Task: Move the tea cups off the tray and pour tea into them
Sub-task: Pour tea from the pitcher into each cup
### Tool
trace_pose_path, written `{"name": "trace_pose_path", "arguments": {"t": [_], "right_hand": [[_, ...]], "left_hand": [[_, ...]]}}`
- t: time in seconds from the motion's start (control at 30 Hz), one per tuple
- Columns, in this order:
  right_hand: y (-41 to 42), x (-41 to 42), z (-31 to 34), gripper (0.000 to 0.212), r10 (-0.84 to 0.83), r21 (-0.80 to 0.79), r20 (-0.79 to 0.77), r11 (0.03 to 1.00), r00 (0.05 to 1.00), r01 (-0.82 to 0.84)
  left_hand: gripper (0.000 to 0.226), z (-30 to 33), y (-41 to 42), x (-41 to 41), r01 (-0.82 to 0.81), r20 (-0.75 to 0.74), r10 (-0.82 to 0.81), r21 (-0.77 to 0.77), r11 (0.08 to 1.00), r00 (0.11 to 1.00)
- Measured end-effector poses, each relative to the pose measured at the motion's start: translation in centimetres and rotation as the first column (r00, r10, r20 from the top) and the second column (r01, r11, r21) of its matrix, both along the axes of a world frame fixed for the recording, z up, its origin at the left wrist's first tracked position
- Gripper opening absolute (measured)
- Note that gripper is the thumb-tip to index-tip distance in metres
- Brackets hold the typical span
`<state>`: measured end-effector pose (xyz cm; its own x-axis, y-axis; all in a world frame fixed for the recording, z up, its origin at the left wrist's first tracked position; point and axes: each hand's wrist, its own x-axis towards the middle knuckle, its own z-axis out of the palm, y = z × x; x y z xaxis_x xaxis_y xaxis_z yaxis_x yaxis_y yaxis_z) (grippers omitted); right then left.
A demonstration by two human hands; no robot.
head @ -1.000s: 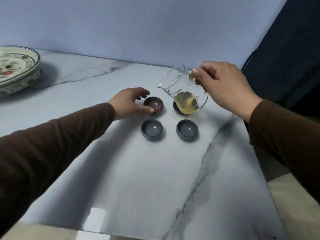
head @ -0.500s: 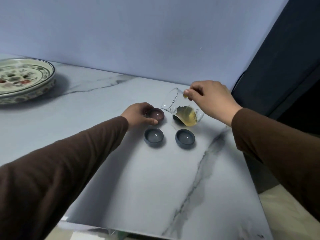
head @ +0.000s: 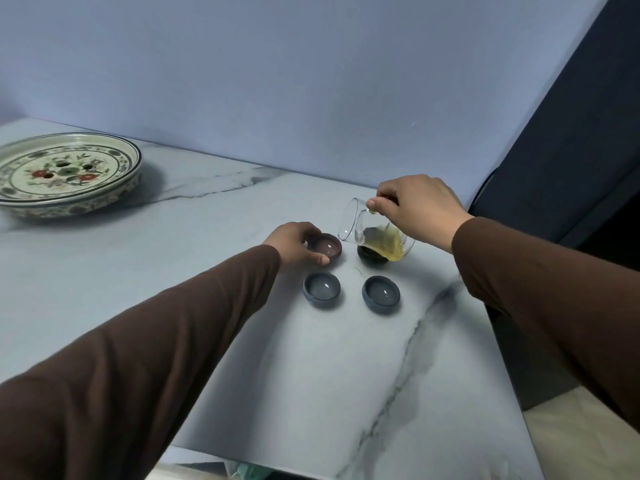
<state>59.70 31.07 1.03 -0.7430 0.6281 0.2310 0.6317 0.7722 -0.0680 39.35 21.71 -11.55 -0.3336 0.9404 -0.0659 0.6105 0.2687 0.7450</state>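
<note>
Right hand [head: 417, 211] clamps the tilted pitcher [head: 374, 232], spout pointing left over the brown cup's [head: 325, 245] right rim, left hand [head: 294, 242] gripping that cup's left side (two grey cups nearer, dark cup under the pitcher, tray far left).

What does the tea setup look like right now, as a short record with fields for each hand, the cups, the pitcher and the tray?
left hand: steadies the brown cup on the marble table
right hand: holds the glass pitcher, tilted, spout toward the brown cup
pitcher contents: yellow tea, low
cups: four, all off the tray; two grey cups nearest, one dark cup behind the pitcher
tray: patterned, far left, no cups on it
</note>
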Motion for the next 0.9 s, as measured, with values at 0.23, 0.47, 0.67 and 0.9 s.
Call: {"name": "trace_pose_path", "arguments": {"t": [0.23, 0.47, 0.67, 0.9], "right_hand": [[0.1, -1.2, 0.6, 0.032, 0.026, 0.05, 0.031, 0.998, 0.999, -0.028], [0.0, -1.8, 1.3, 0.031, 0.046, 0.072, 0.07, 0.996, 0.996, -0.051], [-0.3, -2.0, 2.0, 0.031, 0.073, 0.082, 0.089, 0.993, 0.993, -0.08], [-0.6, -2.4, 2.9, 0.032, 0.102, 0.104, 0.109, 0.988, 0.989, -0.113]], "left_hand": [[0.059, 0.0, 0.1, 0.0, -0.002, -0.004, 0.002, -0.01, 1.0, 1.0], [0.061, -0.1, 0.1, 0.0, -0.015, 0.012, 0.016, -0.014, 1.0, 1.0], [0.061, 0.1, 0.1, 0.0, -0.014, 0.014, 0.014, -0.019, 1.0, 1.0], [0.064, 0.3, 0.0, 0.2, -0.011, 0.015, 0.011, -0.029, 1.0, 1.0]]}}
